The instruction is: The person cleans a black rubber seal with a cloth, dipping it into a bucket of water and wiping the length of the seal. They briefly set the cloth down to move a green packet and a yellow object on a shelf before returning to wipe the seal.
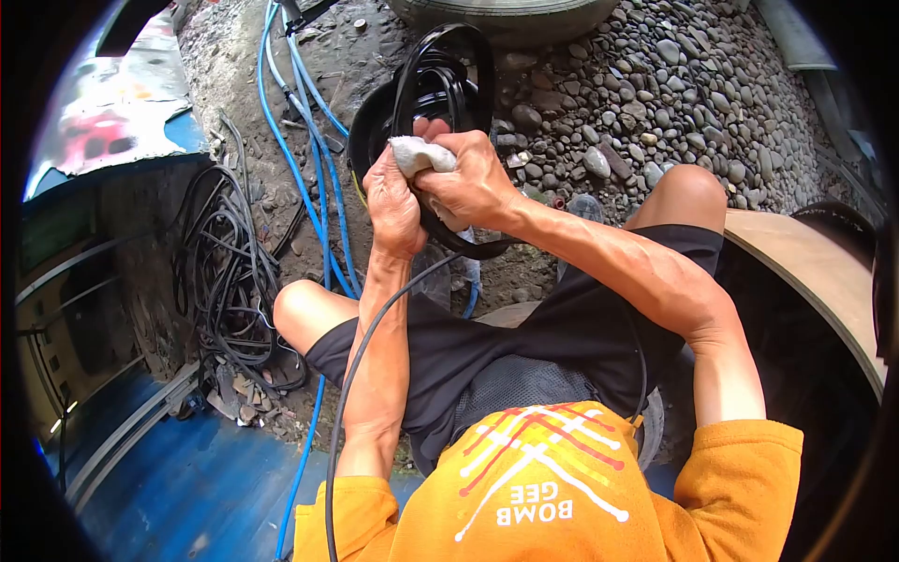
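Both hands meet at a black ring-shaped part (482, 75) in the upper middle of the view. My left hand (394, 201) is closed at the ring's near left side, with its fingers partly hidden. My right hand (473, 183) is closed around a whitish cloth (421, 155), which lies bunched between the two hands against the ring. Behind the ring sits a round black container (367, 131) with dark, shiny contents. What the left fingers grip under the cloth is hidden.
Blue hoses (323, 215) run along the ground, left of the hands. Tangled black cables (229, 272) lie farther left, beside a blue surface (206, 478). A tire (506, 21) is at the top, grey pebbles (655, 94) at upper right, and a curved board (805, 262) at right.
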